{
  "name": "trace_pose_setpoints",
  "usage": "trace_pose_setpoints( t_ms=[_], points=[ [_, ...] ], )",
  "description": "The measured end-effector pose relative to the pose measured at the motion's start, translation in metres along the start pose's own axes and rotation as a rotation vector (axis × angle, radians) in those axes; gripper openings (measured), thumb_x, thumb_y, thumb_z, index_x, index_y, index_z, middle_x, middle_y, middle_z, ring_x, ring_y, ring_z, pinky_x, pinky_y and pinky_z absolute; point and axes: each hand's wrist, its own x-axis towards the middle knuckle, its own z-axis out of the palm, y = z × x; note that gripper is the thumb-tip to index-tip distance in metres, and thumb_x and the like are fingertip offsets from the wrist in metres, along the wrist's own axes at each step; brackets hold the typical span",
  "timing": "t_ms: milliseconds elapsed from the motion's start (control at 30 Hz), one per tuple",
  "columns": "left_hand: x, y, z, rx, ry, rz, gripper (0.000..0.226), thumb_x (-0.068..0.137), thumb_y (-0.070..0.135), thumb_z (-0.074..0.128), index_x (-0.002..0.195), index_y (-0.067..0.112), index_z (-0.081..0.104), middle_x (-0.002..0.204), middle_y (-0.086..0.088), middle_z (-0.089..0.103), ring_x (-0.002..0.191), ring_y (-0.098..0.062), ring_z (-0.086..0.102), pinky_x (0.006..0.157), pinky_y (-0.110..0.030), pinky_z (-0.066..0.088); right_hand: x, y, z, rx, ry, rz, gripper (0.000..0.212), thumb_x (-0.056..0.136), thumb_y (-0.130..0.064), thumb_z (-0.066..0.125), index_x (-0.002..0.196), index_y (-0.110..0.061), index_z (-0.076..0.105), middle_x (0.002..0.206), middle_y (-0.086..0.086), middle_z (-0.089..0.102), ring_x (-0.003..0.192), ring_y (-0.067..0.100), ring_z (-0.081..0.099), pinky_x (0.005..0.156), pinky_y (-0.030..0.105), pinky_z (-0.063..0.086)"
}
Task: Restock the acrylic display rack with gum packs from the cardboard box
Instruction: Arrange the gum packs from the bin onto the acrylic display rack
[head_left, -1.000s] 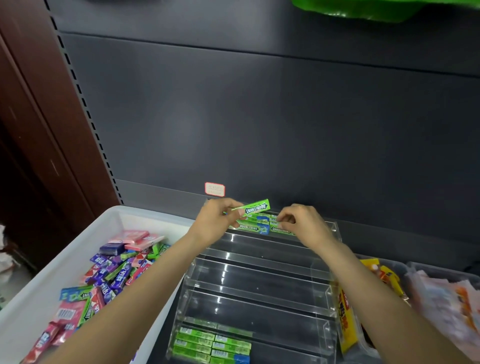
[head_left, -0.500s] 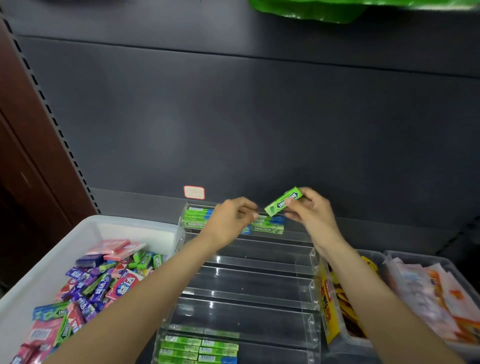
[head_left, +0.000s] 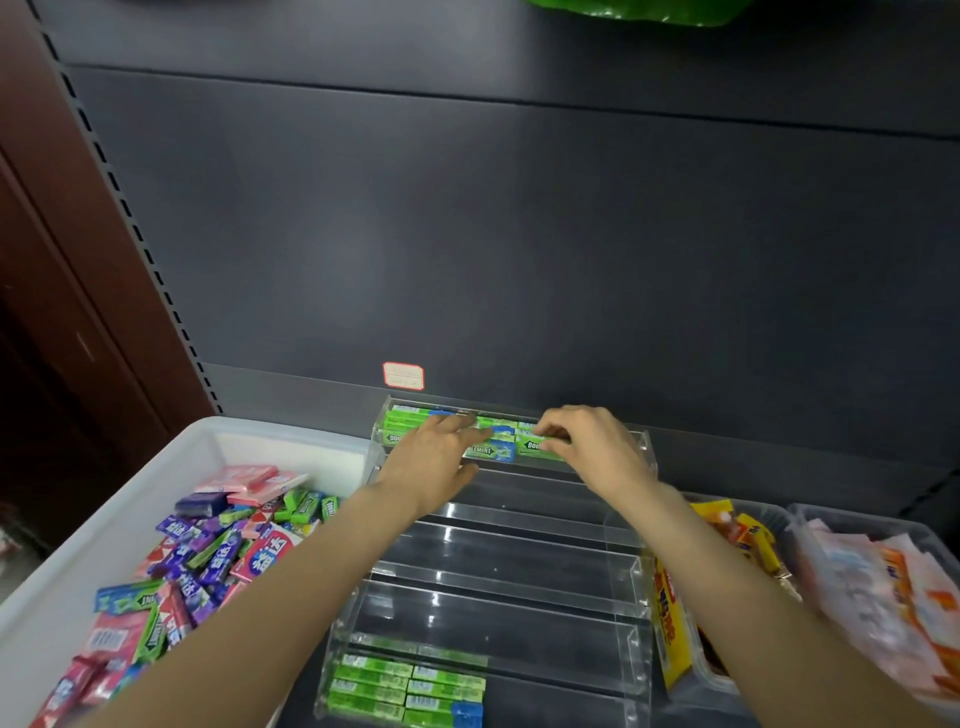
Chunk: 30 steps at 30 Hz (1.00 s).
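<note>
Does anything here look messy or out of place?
Mostly the white bin: its gum packs lie jumbled at all angles. In the acrylic rack, the middle tiers are bare; top and bottom rows look neat.

Left hand (head_left: 434, 457) flat, fingers extended; right hand (head_left: 587, 447) fingers curled, pinching.

Dim, even light; glare on acrylic rack (head_left: 519, 566); edges blurry w/ distortion.
</note>
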Motion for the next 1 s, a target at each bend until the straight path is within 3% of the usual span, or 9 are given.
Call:
trace_pose_setpoints(
  t_ms=[67,200,400,633,867,1000],
  points=[
    [0.0,-0.001,0.001,-0.024,0.005,0.002,0.052,0.096,0.025,0.048,0.144,0.031,0.032,0.154,0.004,0.026,0.14,-0.02,0.024,0.116,-0.033,0.02,0.0,-0.003,0.004,0.03,-0.01,-0.001,0.016,0.087,-0.022,0.065,0.101,-0.018,0.071,0.099,-0.001,0.066,0.091,0.017,0.062,0.08,0.036,0.05],
    [0.001,-0.001,0.003,-0.053,0.017,-0.003,0.052,0.096,0.024,0.048,0.144,0.03,0.033,0.153,0.005,0.027,0.14,-0.02,0.023,0.116,-0.033,0.02,-0.003,-0.006,0.012,0.016,-0.021,-0.038,0.016,0.088,-0.022,0.063,0.1,-0.015,0.071,0.101,-0.001,0.061,0.094,0.016,0.058,0.077,0.027,0.045],
    [-0.011,-0.001,0.001,-0.099,0.091,-0.002,0.048,0.095,0.023,0.049,0.142,0.025,0.038,0.151,0.002,0.032,0.137,-0.02,0.029,0.114,-0.033,0.027,-0.005,-0.017,0.021,-0.072,-0.003,-0.04,0.026,0.091,-0.024,0.059,0.116,-0.02,0.063,0.111,-0.003,0.056,0.104,0.013,0.05,0.08,0.026,0.043],
    [-0.067,-0.047,-0.014,-0.184,0.328,-0.067,0.03,0.091,0.021,0.054,0.12,0.017,0.059,0.118,-0.002,0.06,0.106,-0.023,0.053,0.091,-0.037,0.045,-0.007,-0.084,0.049,0.141,0.108,-0.099,0.02,0.092,-0.021,0.057,0.109,-0.018,0.067,0.105,-0.004,0.059,0.102,0.011,0.051,0.083,0.023,0.041],
    [-0.15,-0.163,-0.015,-0.225,0.229,-0.365,0.026,0.088,0.014,0.058,0.114,0.012,0.063,0.111,-0.007,0.062,0.107,-0.029,0.055,0.089,-0.034,0.043,0.004,-0.175,0.105,0.345,0.003,-0.131,0.02,0.09,-0.009,0.057,0.104,-0.015,0.069,0.095,-0.003,0.059,0.09,0.013,0.057,0.085,0.029,0.047],
    [-0.185,-0.214,-0.008,-0.287,0.134,-0.444,0.031,0.086,0.012,0.059,0.117,0.013,0.063,0.116,-0.009,0.061,0.11,-0.029,0.056,0.094,-0.034,0.043,0.007,-0.219,0.136,0.34,-0.129,-0.114,0.025,0.092,-0.011,0.053,0.114,-0.014,0.064,0.108,0.003,0.059,0.1,0.016,0.057,0.089,0.027,0.045]
  ],
)
